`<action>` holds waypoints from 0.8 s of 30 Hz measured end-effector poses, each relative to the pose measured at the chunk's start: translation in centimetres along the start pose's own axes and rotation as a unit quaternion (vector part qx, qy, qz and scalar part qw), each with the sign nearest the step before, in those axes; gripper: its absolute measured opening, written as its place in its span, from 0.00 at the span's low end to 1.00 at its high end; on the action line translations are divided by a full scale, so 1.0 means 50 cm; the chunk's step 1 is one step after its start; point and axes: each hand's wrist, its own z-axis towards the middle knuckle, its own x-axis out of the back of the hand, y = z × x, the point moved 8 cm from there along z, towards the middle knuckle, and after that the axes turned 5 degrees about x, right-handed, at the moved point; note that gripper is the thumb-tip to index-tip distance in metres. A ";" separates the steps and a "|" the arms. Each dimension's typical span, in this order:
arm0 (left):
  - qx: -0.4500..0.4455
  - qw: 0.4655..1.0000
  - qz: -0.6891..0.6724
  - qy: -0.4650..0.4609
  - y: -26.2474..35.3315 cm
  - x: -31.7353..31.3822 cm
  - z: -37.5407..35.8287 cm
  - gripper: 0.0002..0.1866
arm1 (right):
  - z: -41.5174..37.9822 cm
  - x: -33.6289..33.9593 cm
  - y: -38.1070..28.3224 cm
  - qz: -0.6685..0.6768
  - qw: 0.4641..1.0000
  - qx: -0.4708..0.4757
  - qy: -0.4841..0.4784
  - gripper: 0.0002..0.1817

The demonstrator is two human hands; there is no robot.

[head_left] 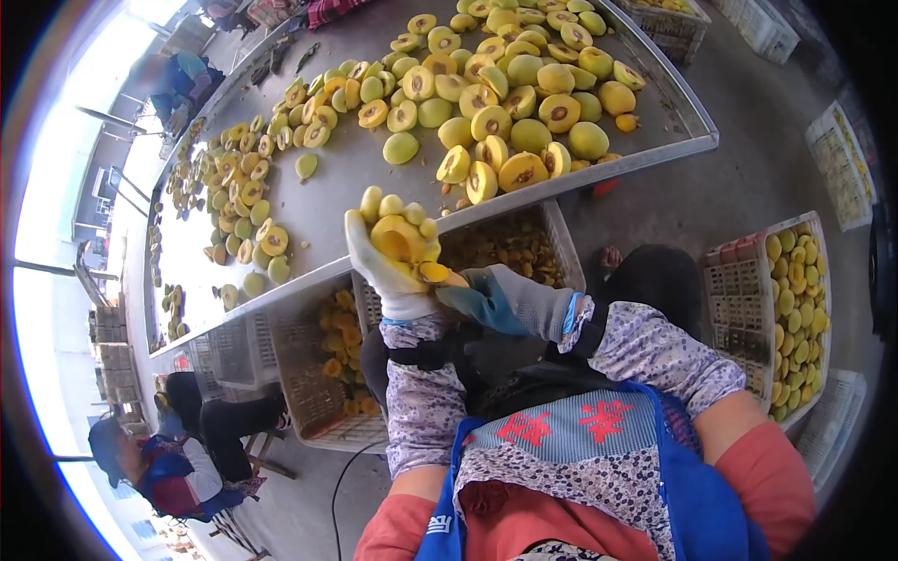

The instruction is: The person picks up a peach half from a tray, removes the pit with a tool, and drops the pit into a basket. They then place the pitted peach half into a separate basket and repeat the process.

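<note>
My left hand (382,257), in a pale glove stained yellow, is closed around a yellow peach half (400,239) with its cut face turned up. A hollow shows in the middle of the flesh. My right hand (496,297), in a grey and blue-green glove, is closed close beside it, its fingers at the fruit's lower edge. A small yellow-orange piece (433,272) lies between the hands. What the right fingers grip is mostly hidden. Ahead on the metal table (360,201) lies a big heap of peach halves (496,93), many with brown pits.
Below the table edge stand a crate of dark scraps (510,245) and a crate of yellow pieces (299,374). At right is a crate full of peach halves (800,318). A co-worker (173,463) sits at lower left; another person (182,84) is beyond the table.
</note>
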 end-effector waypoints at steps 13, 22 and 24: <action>-0.237 0.699 0.669 0.086 0.296 0.063 0.051 0.26 | 0.008 0.075 -0.006 -0.249 0.963 -0.050 0.091 0.23; -0.219 0.521 0.821 -0.083 0.008 -0.026 0.282 0.28 | 0.018 0.106 -0.033 -0.171 0.976 0.009 0.138 0.19; -0.154 0.542 0.824 -0.064 0.027 -0.016 0.272 0.23 | 0.019 0.109 -0.046 -0.157 0.973 0.043 0.166 0.19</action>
